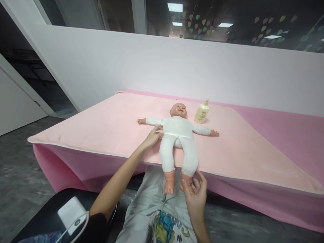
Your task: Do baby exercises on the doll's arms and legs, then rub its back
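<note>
A baby doll (pixel 178 126) in a white cloth body lies on its back, face up, with its arms spread. Its lower legs hang past the near edge of the pink-covered table. My left hand (pixel 153 136) rests beside the doll's waist, fingers stretched out toward it and touching or nearly touching its side. With my right hand (pixel 196 189) I hold the doll's foot (pixel 185 181) on the right, thumb and fingers closed around it. Just right of the doll's head stands a pale yellow pump bottle (pixel 201 112).
A light pink blanket (pixel 101 125) covers the table over a darker pink cloth (pixel 291 126). Behind it rises a white partition (pixel 152 64) with glass above. At lower left, a white device with a cable (pixel 73 214) lies on a black seat (pixel 43 209).
</note>
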`<state>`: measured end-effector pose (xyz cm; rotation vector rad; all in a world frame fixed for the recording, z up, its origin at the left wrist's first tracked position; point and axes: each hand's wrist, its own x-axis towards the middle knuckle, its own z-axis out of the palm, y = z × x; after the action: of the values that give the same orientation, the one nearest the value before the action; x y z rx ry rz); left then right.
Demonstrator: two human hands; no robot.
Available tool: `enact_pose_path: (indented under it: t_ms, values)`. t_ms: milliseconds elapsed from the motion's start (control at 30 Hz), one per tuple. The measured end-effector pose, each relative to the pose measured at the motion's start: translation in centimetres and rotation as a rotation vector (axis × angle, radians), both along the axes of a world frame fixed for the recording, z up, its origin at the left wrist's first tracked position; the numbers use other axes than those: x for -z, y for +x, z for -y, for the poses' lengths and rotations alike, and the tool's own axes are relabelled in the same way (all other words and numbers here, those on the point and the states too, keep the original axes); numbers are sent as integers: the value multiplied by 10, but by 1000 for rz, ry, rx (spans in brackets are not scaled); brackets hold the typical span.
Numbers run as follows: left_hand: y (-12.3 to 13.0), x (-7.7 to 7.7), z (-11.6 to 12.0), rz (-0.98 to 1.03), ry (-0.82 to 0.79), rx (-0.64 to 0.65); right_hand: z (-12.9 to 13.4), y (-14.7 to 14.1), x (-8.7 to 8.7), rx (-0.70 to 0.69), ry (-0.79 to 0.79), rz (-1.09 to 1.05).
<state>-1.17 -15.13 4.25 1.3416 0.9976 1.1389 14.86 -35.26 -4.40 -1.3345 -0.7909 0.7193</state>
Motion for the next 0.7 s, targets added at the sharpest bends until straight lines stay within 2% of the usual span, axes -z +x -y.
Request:
enact_pose_path:
  t_ms: [33, 67, 133, 233, 333, 433, 533, 633, 700]
  values:
    - [5, 0, -19, 90, -147, 38, 1, 0, -3, 41, 16, 19]
    - [10, 1, -36, 192, -283, 21, 2, 1, -5, 92, 41, 49]
    - [16, 4, -65, 405, -452, -171, 4, 1, -10, 194, 108, 115]
    - [23, 11, -95, 587, -469, -286, 3, 4, -14, 285, 192, 204]
    - [34, 19, -114, 623, -419, -319, -1, 13, -14, 300, 222, 382]
    - [45, 28, -126, 440, -242, -516, -8, 23, -17, 311, 286, 571]
    - [48, 34, -129, 59, 44, -740, -20, 29, -31, 492, 380, 625]
    - [43, 38, -125, -236, 332, -744, -41, 28, -54, 763, 572, 631]
    - [38, 37, -121, -331, 518, -629, -62, 25, -68, 807, 667, 664]
